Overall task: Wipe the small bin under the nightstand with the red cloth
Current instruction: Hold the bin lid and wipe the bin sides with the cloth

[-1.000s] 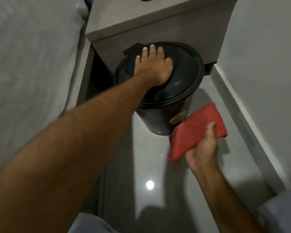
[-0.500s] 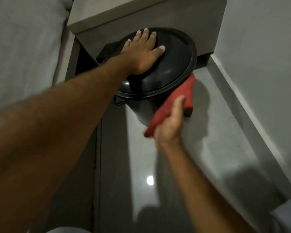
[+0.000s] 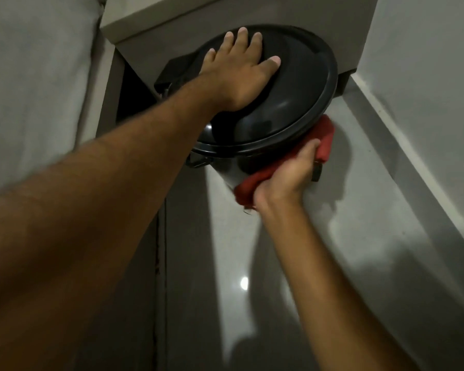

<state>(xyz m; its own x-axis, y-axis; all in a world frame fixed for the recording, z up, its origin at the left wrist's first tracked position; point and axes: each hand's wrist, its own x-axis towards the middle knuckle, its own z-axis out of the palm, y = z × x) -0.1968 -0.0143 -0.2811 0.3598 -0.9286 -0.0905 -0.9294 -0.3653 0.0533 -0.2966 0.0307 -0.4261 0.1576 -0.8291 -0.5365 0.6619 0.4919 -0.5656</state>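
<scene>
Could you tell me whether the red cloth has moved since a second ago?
Yes. The red cloth, held in the right hand, went from clear of the bin up against the bin's side, under the lid rim.

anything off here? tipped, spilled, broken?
Nothing spilled or visibly broken. The bin looks tilted, lid angled toward the camera, but wide-angle distortion may exaggerate that. The left hand rests flat on the lid; the right hand presses the red cloth against the bin's side.
</scene>
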